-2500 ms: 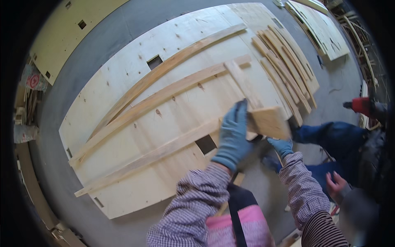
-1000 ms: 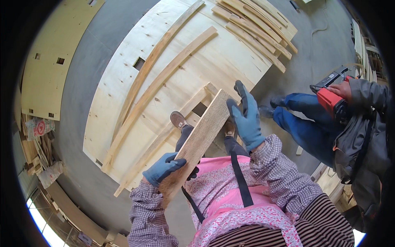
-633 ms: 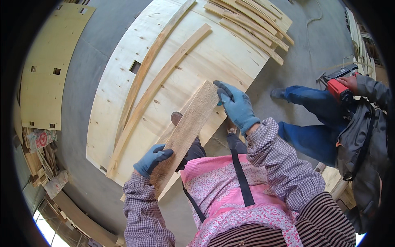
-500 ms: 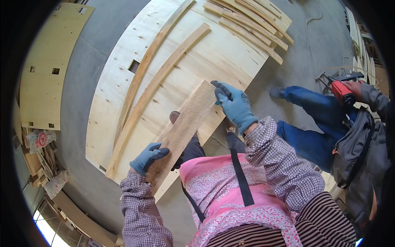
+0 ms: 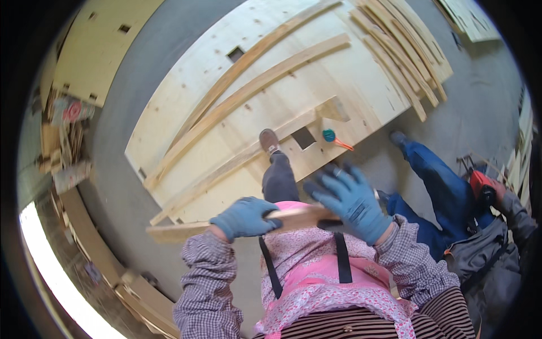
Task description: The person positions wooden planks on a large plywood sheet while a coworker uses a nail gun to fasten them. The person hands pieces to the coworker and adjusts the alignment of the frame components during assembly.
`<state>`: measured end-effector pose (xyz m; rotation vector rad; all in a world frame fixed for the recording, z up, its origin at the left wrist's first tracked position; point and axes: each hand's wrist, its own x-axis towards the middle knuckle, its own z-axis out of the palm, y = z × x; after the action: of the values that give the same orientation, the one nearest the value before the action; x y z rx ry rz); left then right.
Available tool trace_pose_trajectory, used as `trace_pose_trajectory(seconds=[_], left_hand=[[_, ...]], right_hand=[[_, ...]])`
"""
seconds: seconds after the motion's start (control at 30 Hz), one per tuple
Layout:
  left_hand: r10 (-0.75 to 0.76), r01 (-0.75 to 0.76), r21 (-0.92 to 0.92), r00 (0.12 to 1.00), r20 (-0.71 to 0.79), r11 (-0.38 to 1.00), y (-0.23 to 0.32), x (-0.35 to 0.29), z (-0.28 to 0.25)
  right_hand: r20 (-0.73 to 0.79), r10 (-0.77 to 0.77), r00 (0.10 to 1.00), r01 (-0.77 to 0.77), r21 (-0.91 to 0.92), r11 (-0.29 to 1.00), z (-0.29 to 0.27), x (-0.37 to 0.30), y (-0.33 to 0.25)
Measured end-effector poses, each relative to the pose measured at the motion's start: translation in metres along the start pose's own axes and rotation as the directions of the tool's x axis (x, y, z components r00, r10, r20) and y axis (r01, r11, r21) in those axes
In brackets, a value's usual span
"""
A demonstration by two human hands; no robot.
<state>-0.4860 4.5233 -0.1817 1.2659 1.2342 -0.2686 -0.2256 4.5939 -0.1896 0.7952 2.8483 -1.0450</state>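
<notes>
My left hand (image 5: 245, 218), in a blue-grey work glove, is wrapped round a short wooden board (image 5: 299, 219). The board lies across in front of my waist, turned so that mostly a narrow edge shows. Over its right end is my gloved right hand (image 5: 353, 206), fingers spread and slightly blurred, with the thumb at the board's lower edge. Below them, my shoe (image 5: 269, 140) rests on a long wooden strip (image 5: 226, 168) that lies on a plywood sheet (image 5: 333, 73).
Two long strips (image 5: 248, 86) and a stack of strips (image 5: 403, 51) lie on the plywood. A green round item with an orange strap (image 5: 329, 135) sits near a square hole. At right, a person (image 5: 429, 198) holds a red tool (image 5: 481, 183). Wood scraps (image 5: 65, 141) are heaped at left.
The board has turned from its broad face to edge-on and come in toward my waist. My right fingers have spread away from it. The view has shifted, bringing the green item into sight.
</notes>
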Motion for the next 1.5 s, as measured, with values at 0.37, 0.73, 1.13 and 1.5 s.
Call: trace_pose_trajectory(seconds=[0.37,0.73,1.13,1.5], left_hand=[[0.142,-0.121,0.082,0.927,-0.348,0.989,-0.062,-0.029,0.143],[0.175,-0.143,0.118,0.511,-0.841,0.983,-0.244,-0.137,0.265],[0.069,-0.050,0.058,0.264,-0.962,0.997,-0.442,-0.365,0.421],[0.092,0.061,0.088,-0.067,-0.993,0.994,-0.564,-0.464,0.475]], right_hand=[[0.349,0.060,0.935,-0.158,0.257,0.953,0.083,-0.043,-0.067],[0.566,0.152,0.811,-0.492,0.517,0.700,0.154,-0.059,-0.214],[0.703,-0.154,0.695,-0.519,0.638,0.569,0.293,-0.002,-0.508],[0.751,-0.095,0.653,-0.658,0.625,0.420,0.447,0.011,-0.632]])
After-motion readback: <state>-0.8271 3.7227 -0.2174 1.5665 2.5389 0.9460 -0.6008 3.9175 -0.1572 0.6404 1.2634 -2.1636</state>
